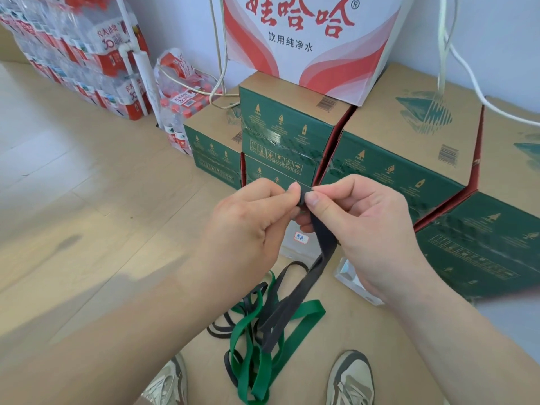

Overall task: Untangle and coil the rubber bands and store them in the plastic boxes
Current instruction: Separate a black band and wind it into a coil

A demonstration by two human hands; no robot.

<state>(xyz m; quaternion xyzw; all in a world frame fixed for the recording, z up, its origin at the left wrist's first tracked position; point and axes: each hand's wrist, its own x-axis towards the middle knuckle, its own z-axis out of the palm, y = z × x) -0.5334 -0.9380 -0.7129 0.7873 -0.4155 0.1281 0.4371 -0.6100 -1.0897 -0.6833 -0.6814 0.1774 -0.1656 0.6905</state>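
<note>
The left hand (251,226) and right hand (359,229) are pinching the black rubber band (320,258) by its top end. Its tail, trailing toward six o'clock, is possibly snagging the green rubber bands (248,340), risking dragging them.

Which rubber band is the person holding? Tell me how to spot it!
Find the big white and red box at the back, then look down to the left hand and right hand. The black band pinched between them is wide and hangs down, while the green bands lie on the floor.
</note>
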